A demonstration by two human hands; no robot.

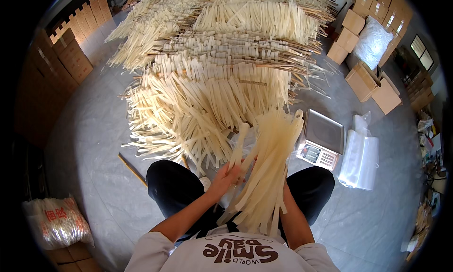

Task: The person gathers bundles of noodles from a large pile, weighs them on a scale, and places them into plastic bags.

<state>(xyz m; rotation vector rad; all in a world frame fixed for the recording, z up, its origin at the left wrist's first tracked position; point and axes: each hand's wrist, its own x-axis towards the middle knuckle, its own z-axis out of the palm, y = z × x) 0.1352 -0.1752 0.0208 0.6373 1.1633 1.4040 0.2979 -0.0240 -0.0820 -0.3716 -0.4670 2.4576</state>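
My left hand [228, 176] grips a thin bunch of pale, flat dried strips [241, 141] that look like wide noodles. A much larger bundle of the same strips [270, 158] stands between my knees, its loose ends fanning toward my shirt. My right hand holds that bundle from the far side and is mostly hidden by it; my right forearm [293, 215] shows below. Clear plastic [247, 139] lies partly behind the strips. Beyond my knees a large heap of strips [212, 98] hangs in folds over thin sticks [253, 83].
Right of the bundle stand a digital weighing scale [324, 137] and a stack of clear plastic bags [359, 162]. Open cardboard boxes [362, 80] are farther right. A stick [132, 169] lies left of my knee. A filled plastic sack [58, 222] sits on a carton at lower left.
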